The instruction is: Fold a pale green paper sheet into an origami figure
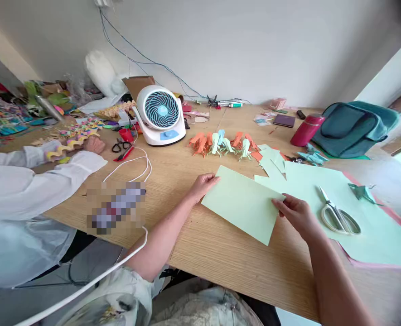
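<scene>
A pale green sheet of paper (243, 206) is held between my two hands, tilted over the wooden table. My left hand (203, 186) pinches its left edge near the upper corner. On the other side, the thumb and fingers of my right hand (293, 210) grip the right edge near the corner. Silver scissors with whitish handles (339, 217) rest on larger light green sheets (305, 185) to the right of my right hand. Beyond the held sheet stands a row of folded paper figures in orange (200, 144), pale green and blue.
A white fan (161, 115) stands at the back. Farther right are a pink bottle (307, 130), a teal bag (355, 129) and a purple booklet (284, 120). At left, a co-worker's sleeve (50, 181) and hand (94, 144) lie near craft clutter. White cables (147, 158) cross the table.
</scene>
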The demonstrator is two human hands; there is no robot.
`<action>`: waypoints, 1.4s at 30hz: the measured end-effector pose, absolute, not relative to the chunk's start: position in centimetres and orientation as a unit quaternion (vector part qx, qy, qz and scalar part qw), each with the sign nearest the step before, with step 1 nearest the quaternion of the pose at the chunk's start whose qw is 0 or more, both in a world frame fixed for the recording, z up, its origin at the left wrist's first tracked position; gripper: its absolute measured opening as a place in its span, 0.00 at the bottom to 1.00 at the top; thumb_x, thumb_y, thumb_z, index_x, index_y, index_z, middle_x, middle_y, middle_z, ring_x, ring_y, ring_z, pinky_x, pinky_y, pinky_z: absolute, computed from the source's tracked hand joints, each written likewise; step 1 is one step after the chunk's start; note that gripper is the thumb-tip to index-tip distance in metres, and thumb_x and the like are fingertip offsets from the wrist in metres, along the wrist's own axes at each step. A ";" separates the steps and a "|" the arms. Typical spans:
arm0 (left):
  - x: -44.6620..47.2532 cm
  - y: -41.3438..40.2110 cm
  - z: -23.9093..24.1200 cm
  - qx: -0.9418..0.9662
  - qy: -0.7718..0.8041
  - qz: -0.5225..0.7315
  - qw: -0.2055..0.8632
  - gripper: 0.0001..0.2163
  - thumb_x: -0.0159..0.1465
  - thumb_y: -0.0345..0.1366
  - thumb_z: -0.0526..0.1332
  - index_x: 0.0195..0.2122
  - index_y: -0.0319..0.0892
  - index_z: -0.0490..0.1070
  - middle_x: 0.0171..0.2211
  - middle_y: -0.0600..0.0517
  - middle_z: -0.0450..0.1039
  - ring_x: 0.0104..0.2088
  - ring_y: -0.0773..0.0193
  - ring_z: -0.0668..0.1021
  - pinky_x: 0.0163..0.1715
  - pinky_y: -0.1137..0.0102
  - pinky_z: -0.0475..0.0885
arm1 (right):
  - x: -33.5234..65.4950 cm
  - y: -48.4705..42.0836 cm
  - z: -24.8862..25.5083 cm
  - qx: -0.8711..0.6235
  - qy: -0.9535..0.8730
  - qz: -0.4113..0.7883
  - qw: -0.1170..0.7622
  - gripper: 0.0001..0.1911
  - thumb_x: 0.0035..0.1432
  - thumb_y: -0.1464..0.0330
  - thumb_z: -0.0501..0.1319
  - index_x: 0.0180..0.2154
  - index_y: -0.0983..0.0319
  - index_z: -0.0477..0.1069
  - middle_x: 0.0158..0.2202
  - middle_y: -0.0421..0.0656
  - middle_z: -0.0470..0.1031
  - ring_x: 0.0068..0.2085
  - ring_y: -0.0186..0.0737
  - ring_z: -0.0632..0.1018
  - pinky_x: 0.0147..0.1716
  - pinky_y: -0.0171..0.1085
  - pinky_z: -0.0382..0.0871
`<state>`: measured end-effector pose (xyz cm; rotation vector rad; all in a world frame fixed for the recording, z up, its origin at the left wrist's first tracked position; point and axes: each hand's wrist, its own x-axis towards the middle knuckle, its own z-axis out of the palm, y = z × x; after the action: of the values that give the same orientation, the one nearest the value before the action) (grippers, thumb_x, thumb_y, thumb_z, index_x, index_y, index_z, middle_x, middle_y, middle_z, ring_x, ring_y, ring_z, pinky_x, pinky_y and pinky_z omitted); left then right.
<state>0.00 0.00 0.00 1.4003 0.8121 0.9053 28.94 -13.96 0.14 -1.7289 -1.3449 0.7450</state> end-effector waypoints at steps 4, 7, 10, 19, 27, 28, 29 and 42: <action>0.0 0.0 -0.2 0.600 0.351 0.399 0.597 0.21 0.55 0.50 0.67 0.21 0.40 0.61 0.20 0.59 0.56 0.22 0.73 0.59 0.23 0.75 0.52 | 28.2 -14.0 0.9 -0.670 -0.534 0.296 0.423 0.22 0.56 0.50 0.62 0.22 0.60 0.68 0.17 0.38 0.67 0.21 0.35 0.68 0.19 0.34 0.60; 0.0 0.1 -0.2 0.590 0.358 0.416 0.593 0.20 0.55 0.51 0.67 0.22 0.41 0.61 0.20 0.59 0.56 0.21 0.73 0.59 0.22 0.75 0.53 | 27.6 -14.0 1.3 -0.642 -0.538 0.338 0.429 0.21 0.55 0.49 0.62 0.28 0.60 0.74 0.21 0.41 0.73 0.25 0.40 0.73 0.23 0.36 0.66; 0.1 0.3 -0.3 0.578 0.365 0.438 0.584 0.20 0.55 0.51 0.66 0.22 0.41 0.62 0.19 0.59 0.56 0.21 0.73 0.59 0.22 0.75 0.54 | 27.2 -13.9 1.2 -0.622 -0.544 0.398 0.398 0.20 0.53 0.49 0.64 0.32 0.60 0.76 0.26 0.43 0.77 0.28 0.43 0.75 0.26 0.38 0.69; 0.1 0.6 -0.6 0.580 0.370 0.466 0.556 0.20 0.56 0.50 0.66 0.21 0.40 0.62 0.20 0.59 0.54 0.22 0.72 0.58 0.23 0.74 0.53 | 27.1 -13.7 0.6 -0.624 -0.557 0.390 0.385 0.23 0.55 0.47 0.62 0.29 0.61 0.73 0.24 0.41 0.75 0.26 0.39 0.73 0.25 0.36 0.67; 0.1 0.3 -0.3 0.582 0.377 0.448 0.564 0.20 0.54 0.53 0.66 0.22 0.41 0.64 0.20 0.59 0.57 0.21 0.72 0.63 0.22 0.75 0.60 | 28.2 -13.6 -0.1 -0.660 -0.558 0.293 0.409 0.22 0.57 0.48 0.59 0.27 0.60 0.71 0.18 0.38 0.67 0.21 0.36 0.68 0.19 0.34 0.60; 0.1 0.3 -0.2 0.579 0.380 0.447 0.567 0.20 0.54 0.53 0.66 0.23 0.41 0.65 0.21 0.59 0.58 0.22 0.71 0.64 0.22 0.75 0.63 | 28.3 -13.6 -0.1 -0.661 -0.560 0.292 0.406 0.22 0.58 0.48 0.58 0.28 0.60 0.71 0.18 0.37 0.66 0.21 0.36 0.67 0.19 0.34 0.59; 0.0 0.3 -0.1 0.576 0.381 0.445 0.570 0.20 0.53 0.54 0.66 0.24 0.41 0.66 0.21 0.58 0.60 0.22 0.70 0.66 0.23 0.75 0.64 | 28.3 -13.6 -0.1 -0.661 -0.563 0.293 0.399 0.22 0.58 0.48 0.58 0.28 0.60 0.71 0.18 0.37 0.66 0.21 0.35 0.66 0.19 0.34 0.58; -0.2 0.6 0.1 0.592 0.371 0.459 0.548 0.16 0.54 0.49 0.67 0.25 0.39 0.72 0.20 0.58 0.59 0.23 0.72 0.61 0.23 0.75 0.56 | 27.8 -13.8 0.3 -0.643 -0.583 0.348 0.355 0.23 0.58 0.47 0.58 0.25 0.60 0.66 0.19 0.36 0.65 0.21 0.33 0.63 0.19 0.33 0.55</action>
<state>-0.21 0.59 0.10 1.4032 0.8785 1.0874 27.78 -13.79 0.27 -1.6622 -1.5063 0.8985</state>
